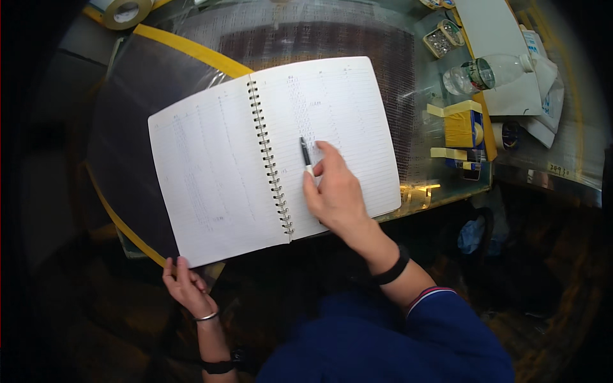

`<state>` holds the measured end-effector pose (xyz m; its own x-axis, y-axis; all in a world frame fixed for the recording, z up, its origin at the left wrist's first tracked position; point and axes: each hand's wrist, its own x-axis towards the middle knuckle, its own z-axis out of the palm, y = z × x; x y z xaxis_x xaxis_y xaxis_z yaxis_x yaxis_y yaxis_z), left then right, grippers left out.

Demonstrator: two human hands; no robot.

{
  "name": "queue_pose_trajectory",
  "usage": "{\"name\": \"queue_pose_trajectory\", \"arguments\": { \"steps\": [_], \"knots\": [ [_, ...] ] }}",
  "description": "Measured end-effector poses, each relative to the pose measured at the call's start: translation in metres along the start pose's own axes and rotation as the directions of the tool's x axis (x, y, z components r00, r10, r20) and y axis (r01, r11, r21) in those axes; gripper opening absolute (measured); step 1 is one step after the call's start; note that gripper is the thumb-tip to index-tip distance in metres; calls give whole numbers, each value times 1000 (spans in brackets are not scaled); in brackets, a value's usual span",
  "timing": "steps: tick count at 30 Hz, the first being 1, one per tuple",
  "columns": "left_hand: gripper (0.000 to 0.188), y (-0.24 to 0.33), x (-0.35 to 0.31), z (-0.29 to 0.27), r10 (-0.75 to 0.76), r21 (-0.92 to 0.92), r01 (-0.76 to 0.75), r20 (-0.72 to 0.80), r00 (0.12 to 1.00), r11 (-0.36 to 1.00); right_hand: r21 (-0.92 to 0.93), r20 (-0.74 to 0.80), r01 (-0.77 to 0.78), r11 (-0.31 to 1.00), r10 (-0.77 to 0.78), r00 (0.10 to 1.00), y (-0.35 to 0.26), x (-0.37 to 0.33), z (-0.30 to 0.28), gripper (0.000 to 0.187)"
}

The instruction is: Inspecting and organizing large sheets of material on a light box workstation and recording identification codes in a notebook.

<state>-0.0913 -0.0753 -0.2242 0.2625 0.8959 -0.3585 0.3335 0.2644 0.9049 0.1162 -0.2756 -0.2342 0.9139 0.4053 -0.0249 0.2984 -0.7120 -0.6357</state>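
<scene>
A spiral-bound notebook (357,185) lies open and slanted on the table, its lined pages filled with handwritten columns. Over the right page, my right hand (336,191) holds a pen (306,154) between thumb and fingers. The pen's dark end points up the page, beside the written columns, and my index finger stretches out to its right. At the notebook's lower left corner, my left hand (186,285) grips the edge, with one fingertip on the page; its other fingers are partly hidden.
A clear plastic bottle (491,73) lies on its side at the right, near white papers (504,38). Closer in are a yellow-and-blue box (463,129) and a small container of metal bits (443,39). A tape roll (126,11) sits far left. Yellow tape (191,49) edges a dark sheet.
</scene>
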Motion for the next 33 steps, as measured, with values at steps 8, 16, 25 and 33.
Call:
{"name": "queue_pose_trajectory", "arguments": {
  "steps": [8,16,25,33],
  "knots": [
    [18,-11,-15,33,583,175,-792,588,560,585,336,-481,372,865,-182,858,49,-19,-65,49],
    [45,-9,-31,98,484,210,-930,806,340,302,-89,-300,421,903,-427,853,65,-26,-70,37],
    [46,-17,-28,98,473,228,-949,826,307,218,811,-66,68,581,-25,997,84,-9,-71,30],
    [45,-21,-27,98,486,251,-953,820,303,170,889,152,-288,355,365,919,80,15,-62,63]
  ]
}}
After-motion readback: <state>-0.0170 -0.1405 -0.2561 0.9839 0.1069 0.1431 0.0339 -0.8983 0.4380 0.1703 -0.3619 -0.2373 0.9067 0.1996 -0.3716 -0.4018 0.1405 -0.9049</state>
